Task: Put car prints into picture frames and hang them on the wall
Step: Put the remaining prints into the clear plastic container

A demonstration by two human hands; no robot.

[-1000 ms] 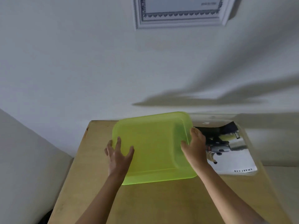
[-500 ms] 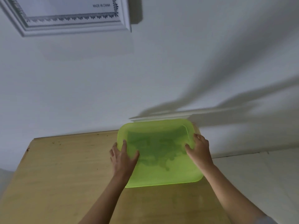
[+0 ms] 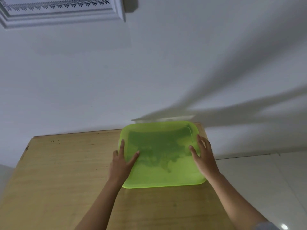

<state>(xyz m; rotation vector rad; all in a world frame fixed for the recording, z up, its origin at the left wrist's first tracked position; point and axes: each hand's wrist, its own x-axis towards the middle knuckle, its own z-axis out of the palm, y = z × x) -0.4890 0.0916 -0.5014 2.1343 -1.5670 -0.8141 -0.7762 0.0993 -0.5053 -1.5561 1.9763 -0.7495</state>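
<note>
A translucent green tray (image 3: 162, 178) lies upside down at the far right end of the wooden table (image 3: 66, 163). Through it the car print (image 3: 157, 146) shows as a dark blurred shape. My left hand (image 3: 122, 161) grips the tray's left edge, thumb on top. At the right edge my right hand (image 3: 203, 156) holds the tray with spread fingers. A white strip (image 3: 164, 118) sticks out behind the tray against the wall. A white ornate picture frame (image 3: 63, 15) hangs on the wall at the top left.
The table's right edge runs just past the tray, with pale tiled floor (image 3: 265, 180) beyond it. The white wall stands directly behind the table. Bare wood stretches to the left of the tray.
Both hands carried the green tray to the right and set it over the car print, which lay uncovered one second ago. My view has turned right with it.
</note>
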